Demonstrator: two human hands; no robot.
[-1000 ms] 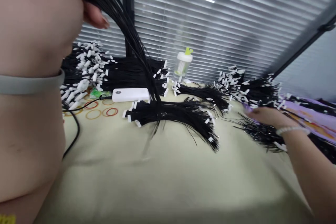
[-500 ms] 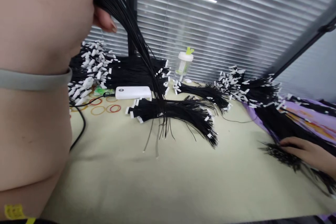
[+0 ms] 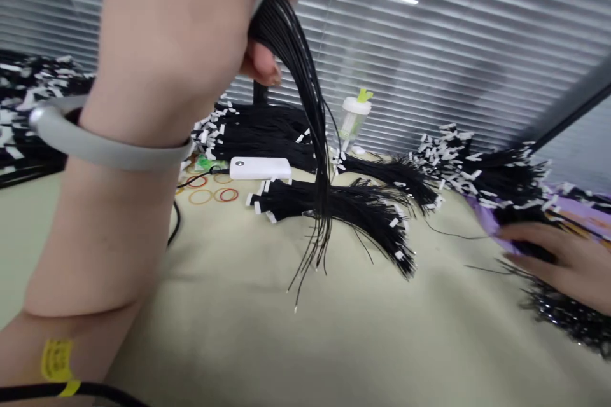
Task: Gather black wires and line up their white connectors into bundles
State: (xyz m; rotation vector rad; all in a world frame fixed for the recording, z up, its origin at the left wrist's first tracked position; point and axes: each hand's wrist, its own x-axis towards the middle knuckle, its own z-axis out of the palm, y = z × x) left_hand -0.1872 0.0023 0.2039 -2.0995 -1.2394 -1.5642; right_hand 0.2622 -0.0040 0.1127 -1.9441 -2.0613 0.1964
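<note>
My left hand (image 3: 191,32), with a grey band around the wrist, is raised at the upper left and closed on a bundle of black wires (image 3: 305,82). A white connector edge shows at its fingers. The wires hang down, their loose ends fanning out in front of a tied wire bundle (image 3: 367,210) with white connectors lying on the table. At the right edge, my right hand (image 3: 568,261) is somewhat blurred, its fingers apart over black wires (image 3: 568,318) with shiny tips. Its fingertips reach toward more black wires lying on purple material.
A white power bank (image 3: 260,168) with a black cable lies near several rubber bands (image 3: 200,197). Behind stand a lidded clear cup (image 3: 354,117) and piles of white-ended wires (image 3: 443,159). Window blinds (image 3: 429,44) close off the back. Another wire pile (image 3: 33,114) is at left.
My left hand and its hanging wires have moved right in view, partly with the camera's shift. My right hand has shifted up off the wire tips, and its fingers are farther apart.
</note>
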